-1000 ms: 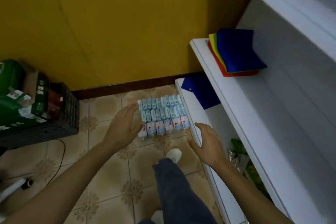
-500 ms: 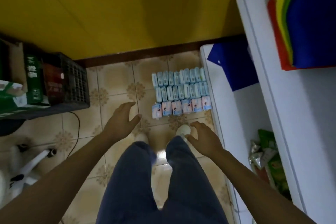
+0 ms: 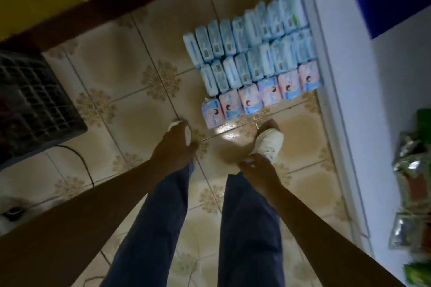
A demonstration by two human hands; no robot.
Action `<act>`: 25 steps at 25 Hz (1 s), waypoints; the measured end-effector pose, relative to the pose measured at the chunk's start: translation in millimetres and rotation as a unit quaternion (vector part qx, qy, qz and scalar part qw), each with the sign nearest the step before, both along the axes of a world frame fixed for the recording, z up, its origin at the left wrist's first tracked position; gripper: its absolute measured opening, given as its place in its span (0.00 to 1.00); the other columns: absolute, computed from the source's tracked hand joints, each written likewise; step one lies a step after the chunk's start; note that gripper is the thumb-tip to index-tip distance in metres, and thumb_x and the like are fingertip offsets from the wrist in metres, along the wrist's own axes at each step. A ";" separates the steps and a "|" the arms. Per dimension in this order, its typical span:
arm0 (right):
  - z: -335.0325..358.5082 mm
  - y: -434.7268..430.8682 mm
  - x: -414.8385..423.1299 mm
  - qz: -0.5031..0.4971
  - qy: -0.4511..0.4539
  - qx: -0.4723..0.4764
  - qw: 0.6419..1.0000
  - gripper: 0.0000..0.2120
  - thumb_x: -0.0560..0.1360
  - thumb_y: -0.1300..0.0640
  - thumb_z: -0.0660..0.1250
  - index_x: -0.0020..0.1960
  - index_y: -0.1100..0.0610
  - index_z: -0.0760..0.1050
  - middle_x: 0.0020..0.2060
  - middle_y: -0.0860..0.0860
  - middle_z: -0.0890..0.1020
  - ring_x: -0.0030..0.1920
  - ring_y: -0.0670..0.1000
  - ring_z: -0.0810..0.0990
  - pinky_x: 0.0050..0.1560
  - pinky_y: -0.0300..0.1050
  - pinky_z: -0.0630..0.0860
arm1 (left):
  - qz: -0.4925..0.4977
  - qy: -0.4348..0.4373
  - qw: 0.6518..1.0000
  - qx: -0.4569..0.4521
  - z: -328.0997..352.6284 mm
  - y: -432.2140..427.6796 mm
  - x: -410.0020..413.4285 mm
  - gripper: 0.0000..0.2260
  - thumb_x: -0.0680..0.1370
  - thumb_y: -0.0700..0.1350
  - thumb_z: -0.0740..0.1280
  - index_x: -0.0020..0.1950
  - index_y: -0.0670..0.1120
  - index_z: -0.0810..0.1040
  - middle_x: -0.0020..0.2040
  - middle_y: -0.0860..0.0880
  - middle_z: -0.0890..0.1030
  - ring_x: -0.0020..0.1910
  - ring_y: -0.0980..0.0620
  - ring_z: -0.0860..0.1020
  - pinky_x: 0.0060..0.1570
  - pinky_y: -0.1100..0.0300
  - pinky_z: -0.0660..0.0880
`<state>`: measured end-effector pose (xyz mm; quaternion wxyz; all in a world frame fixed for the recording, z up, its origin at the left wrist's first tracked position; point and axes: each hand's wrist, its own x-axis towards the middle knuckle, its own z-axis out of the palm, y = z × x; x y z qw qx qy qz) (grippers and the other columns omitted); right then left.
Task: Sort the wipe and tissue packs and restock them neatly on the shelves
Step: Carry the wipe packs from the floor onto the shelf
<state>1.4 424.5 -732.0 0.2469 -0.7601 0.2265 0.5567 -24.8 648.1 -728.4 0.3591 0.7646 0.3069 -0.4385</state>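
A patterned tiled floor (image 3: 121, 91) fills the view, with a white shelf unit (image 3: 345, 77) along the right and a black crate (image 3: 35, 105) at the left. The wipe and tissue packs (image 3: 251, 53) sit on the floor at the far right, against the shelf's edge: two far rows of blue packs and a near row of pink ones. Nearer, above the person's white shoe (image 3: 268, 142), the left hand (image 3: 173, 147) hangs relaxed and empty, while the right hand (image 3: 257, 171) is loosely curled around nothing.
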 end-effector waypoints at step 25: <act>104.1 59.7 145.7 -0.388 -0.168 0.103 0.900 0.14 0.76 0.42 0.65 0.39 0.51 0.74 0.45 0.56 0.81 0.46 0.54 0.80 0.54 0.56 0.79 | 0.470 -0.101 0.854 -0.198 123.6 -29.6 136.7 0.08 0.78 0.51 0.66 0.53 0.49 0.73 0.49 0.50 0.81 0.53 0.49 0.79 0.54 0.50 0.77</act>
